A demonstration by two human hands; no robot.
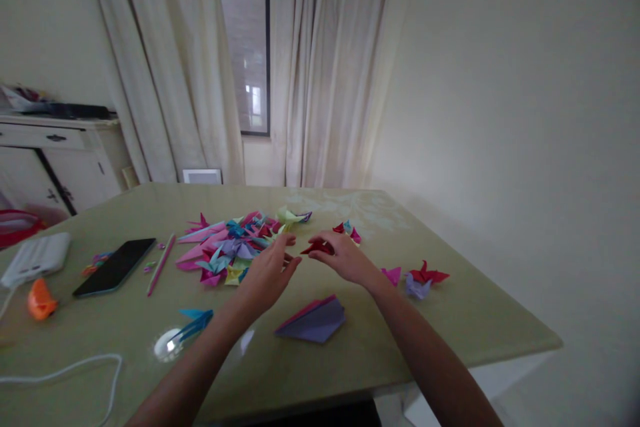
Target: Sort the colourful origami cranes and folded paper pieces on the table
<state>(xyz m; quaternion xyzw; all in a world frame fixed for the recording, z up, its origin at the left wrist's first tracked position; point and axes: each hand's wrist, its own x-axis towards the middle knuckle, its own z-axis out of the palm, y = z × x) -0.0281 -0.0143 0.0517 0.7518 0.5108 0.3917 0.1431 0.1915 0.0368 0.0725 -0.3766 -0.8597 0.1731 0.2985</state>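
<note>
Over the table (475,320), the right hand (343,255) — curled — holds red paper (320,248).

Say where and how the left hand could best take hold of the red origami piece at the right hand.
Probably by its narrow tip, coming from the left with a light pinch. The red origami piece is partly covered by the right hand, while that tip points left, toward the left hand, which is open. Its hidden parts I cannot judge.

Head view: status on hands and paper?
Right hand holding red folded paper. Left hand open, nothing visible in it. Folded-paper pile close beside left hand.
</note>
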